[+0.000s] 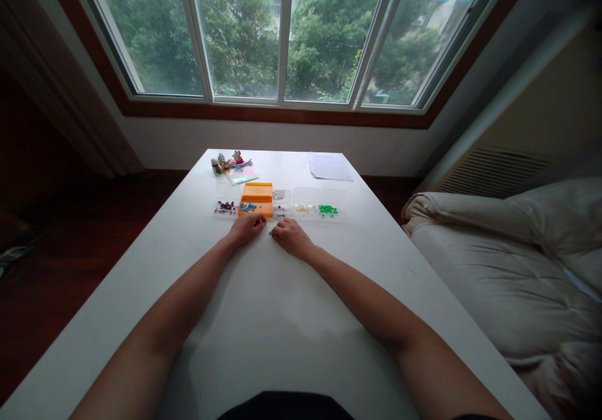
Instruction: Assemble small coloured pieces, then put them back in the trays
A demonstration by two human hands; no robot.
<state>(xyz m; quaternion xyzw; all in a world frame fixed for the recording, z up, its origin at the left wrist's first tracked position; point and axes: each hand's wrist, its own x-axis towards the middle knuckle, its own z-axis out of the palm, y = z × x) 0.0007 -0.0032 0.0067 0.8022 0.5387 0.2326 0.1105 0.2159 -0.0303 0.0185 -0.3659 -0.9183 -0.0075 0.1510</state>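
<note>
My left hand (248, 227) rests on the table just below an open orange box (256, 190) with blue beads (248, 207) in it. Its fingers are curled together; anything between them is too small to make out. Close by on the right, my right hand (291, 237) has its fingers pinched at a small green bead (270, 233). Beyond the hands stands a row of clear open boxes: dark red beads (226, 207) at the left, a few red ones (280, 207) in the middle, pale yellow beads (305, 209), and green beads (328, 209) at the right.
Small colourful figurines (226, 162) and a pastel card (241, 174) lie at the table's far left. White paper sheets (330, 166) lie at the far right. The white table (273, 320) faces a window (282, 37); a pale sofa (489, 269) stands to the right.
</note>
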